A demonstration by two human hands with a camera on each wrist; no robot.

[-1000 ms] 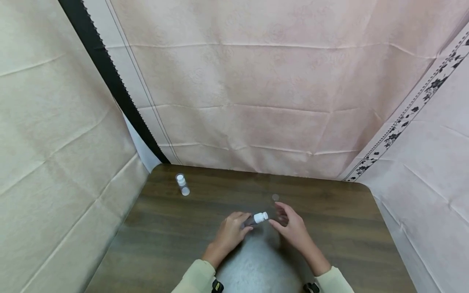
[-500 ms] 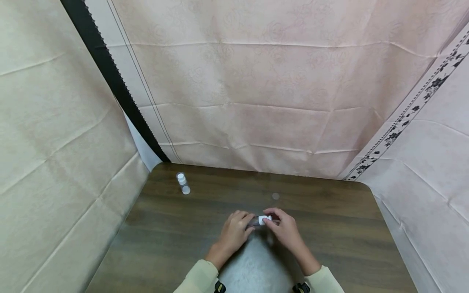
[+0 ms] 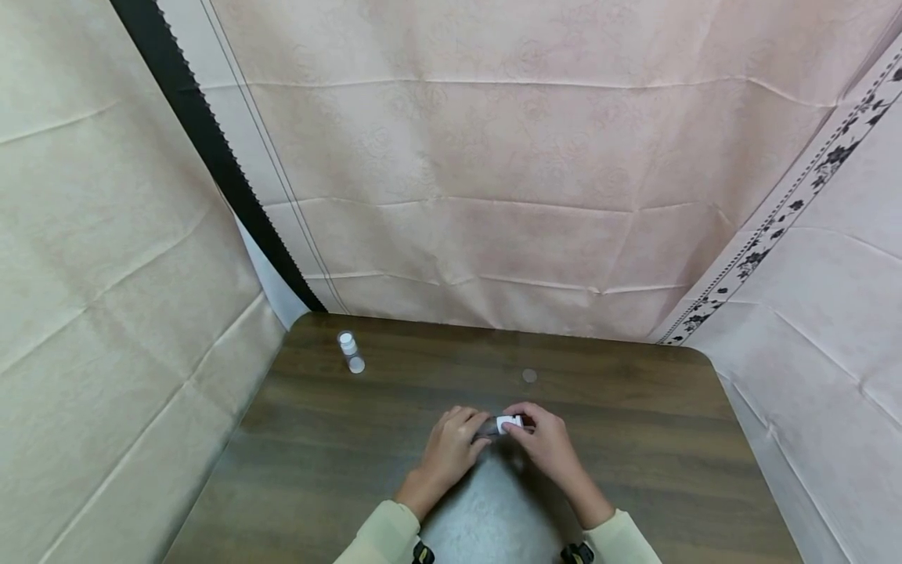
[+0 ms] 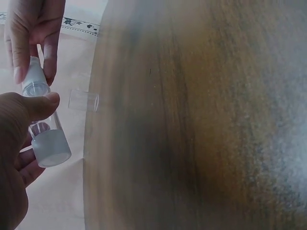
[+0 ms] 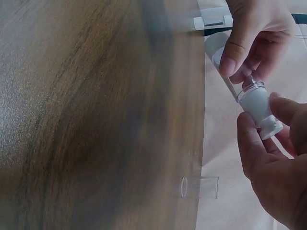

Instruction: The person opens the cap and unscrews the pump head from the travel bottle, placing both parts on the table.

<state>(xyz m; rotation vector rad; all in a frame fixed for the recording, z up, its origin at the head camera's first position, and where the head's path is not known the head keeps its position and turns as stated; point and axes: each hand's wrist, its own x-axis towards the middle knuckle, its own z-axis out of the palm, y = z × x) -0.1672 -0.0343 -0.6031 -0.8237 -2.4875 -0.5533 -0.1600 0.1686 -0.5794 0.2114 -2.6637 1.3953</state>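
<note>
Left wrist shows both hands (image 4: 12,148) (image 4: 36,24) pinching a bottle (image 4: 53,122) whose white base (image 4: 51,148) head hides.

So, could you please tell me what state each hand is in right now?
Left hand: closed, holding the clear cylindrical bottle with a white base.
Right hand: closed, pinching that bottle's narrow white top.

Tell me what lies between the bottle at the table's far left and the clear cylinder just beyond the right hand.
Only bare tabletop: the head view shows nothing set between the far-left bottle and the clear cylinder.
</note>
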